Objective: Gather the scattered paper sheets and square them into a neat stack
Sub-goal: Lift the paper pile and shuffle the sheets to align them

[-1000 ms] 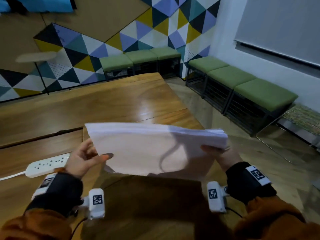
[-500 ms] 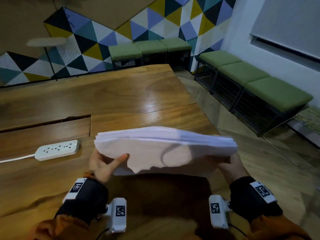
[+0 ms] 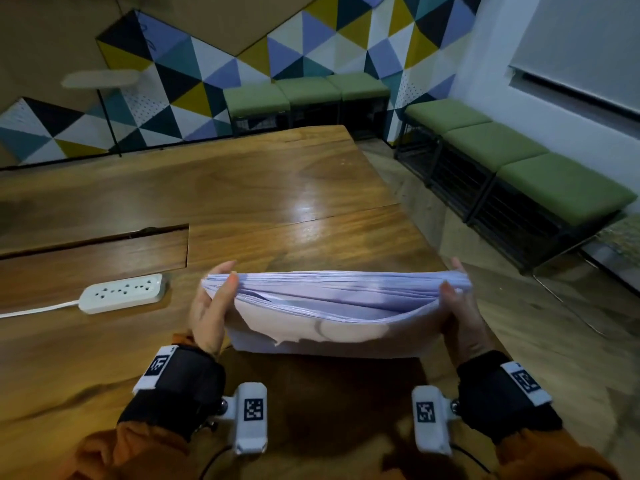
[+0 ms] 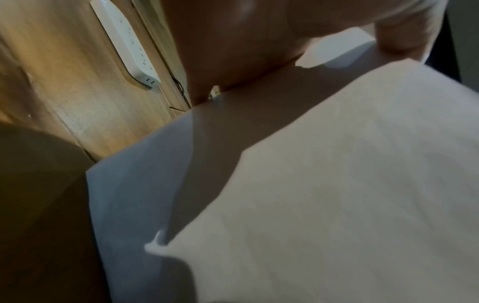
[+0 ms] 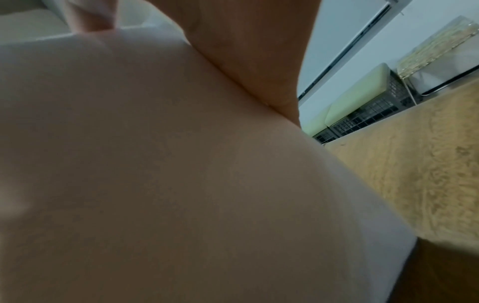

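White paper sheets (image 3: 332, 306) stood on edge on the wooden worktop (image 3: 277, 188), bowed and fanned at the top. Left hand (image 3: 211, 306) and right hand (image 3: 460, 313) gripped the two ends, fingers (image 3: 227, 289) curled over the upper edge. A power strip (image 3: 121, 293) lay to the left.
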Tool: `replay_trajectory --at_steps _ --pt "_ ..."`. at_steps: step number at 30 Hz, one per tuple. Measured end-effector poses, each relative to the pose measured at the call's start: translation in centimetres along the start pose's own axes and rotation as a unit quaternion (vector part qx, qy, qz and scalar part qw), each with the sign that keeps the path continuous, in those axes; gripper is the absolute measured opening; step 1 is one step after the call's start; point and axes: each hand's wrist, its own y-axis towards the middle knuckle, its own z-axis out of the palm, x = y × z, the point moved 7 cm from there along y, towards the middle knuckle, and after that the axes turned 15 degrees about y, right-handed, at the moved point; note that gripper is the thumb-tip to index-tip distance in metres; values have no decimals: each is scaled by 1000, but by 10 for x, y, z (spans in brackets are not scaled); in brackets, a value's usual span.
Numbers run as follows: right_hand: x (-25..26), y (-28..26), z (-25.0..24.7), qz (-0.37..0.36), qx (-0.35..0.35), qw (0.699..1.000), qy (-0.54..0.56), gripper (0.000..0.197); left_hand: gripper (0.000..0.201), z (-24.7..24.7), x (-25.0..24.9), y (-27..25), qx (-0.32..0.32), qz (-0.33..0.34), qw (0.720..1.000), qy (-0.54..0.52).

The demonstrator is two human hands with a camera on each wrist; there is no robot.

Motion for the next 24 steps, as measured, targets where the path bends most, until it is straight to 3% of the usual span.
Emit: replay_trajectory --at_steps 2,6,11,17,19,21,24 --pt "0 2 1 -3 -4 1000 -8 124 51 1 -1 2 0 -4 1000 -4" --pt "0 8 -2 2 -15 1000 -5 94 62 0 -4 2 25 -13 999 -16" --pt "-2 10 -2 10 -22 1000 0 95 66 -2 -3 6 78 -10 997 -16" --pt "-2 13 0 9 -23 1000 4 51 66 0 -8 17 50 -7 997 61" --pt "-3 12 -1 5 -20 1000 -13 63 51 -2 -9 21 -12 -5 995 95" --pt "-4 9 -1 4 -9 999 -47 92 36 -1 -15 18 -62 -10 993 104" --pt "-7 4 -5 -7 -8 997 -74 114 32 2 -17 13 -96 -5 988 117"
